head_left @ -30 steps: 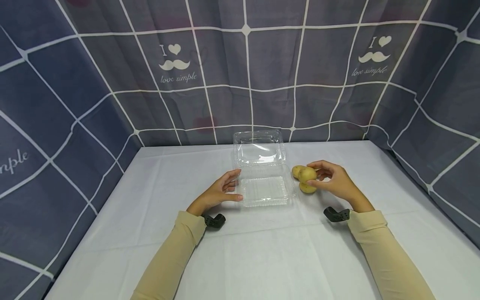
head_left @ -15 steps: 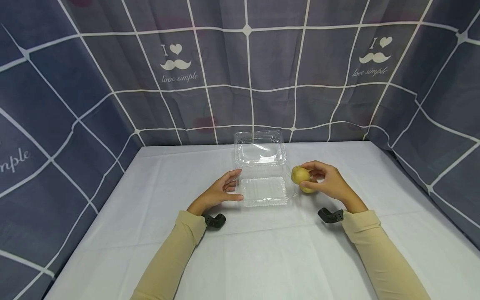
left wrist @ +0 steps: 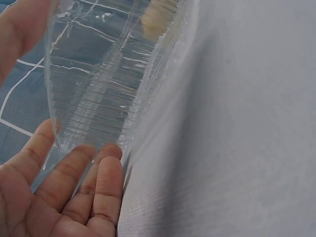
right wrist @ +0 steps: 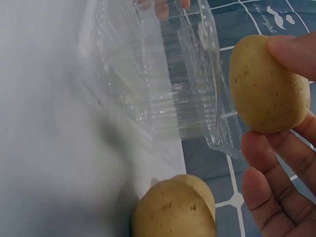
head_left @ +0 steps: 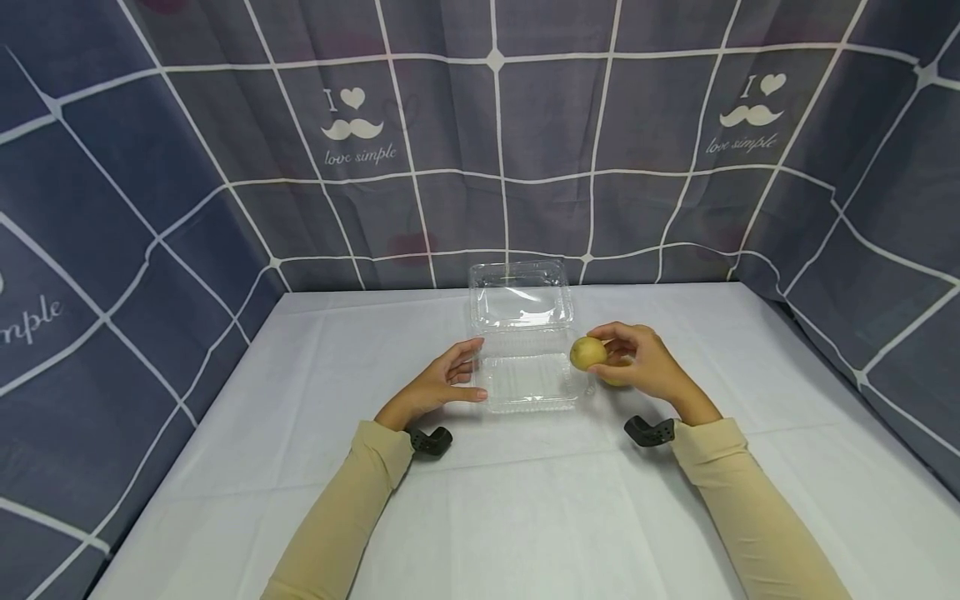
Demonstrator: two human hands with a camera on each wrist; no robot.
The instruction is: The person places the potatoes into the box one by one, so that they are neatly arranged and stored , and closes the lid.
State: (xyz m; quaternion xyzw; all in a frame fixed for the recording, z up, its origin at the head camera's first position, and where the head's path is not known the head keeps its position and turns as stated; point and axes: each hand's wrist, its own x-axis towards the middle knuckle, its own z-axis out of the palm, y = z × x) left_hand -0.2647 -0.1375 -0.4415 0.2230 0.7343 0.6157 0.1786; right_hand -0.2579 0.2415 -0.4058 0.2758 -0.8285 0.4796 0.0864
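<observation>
My right hand (head_left: 651,365) pinches a yellow potato (head_left: 587,354) between thumb and fingertips, at the right rim of a clear plastic clamshell container (head_left: 528,407). In the right wrist view this potato (right wrist: 264,86) is raised over the table, with the container beyond it. Two more potatoes (right wrist: 173,212) lie on the cloth below the right hand, mostly hidden by it in the head view. The container's lid (head_left: 522,308) stands raised at the back. My left hand (head_left: 437,383) rests against the container's left side, its fingertips (left wrist: 109,174) touching the ribbed wall.
A white cloth (head_left: 360,500) covers the table. Dark checked curtains (head_left: 450,125) rise at the back and on both sides. A black wrist mount (head_left: 430,442) sits on the left wrist, another mount (head_left: 649,432) on the right.
My right hand has moved left with the potato, from above the other potatoes to the container's right rim. The left hand and the container have stayed in place.
</observation>
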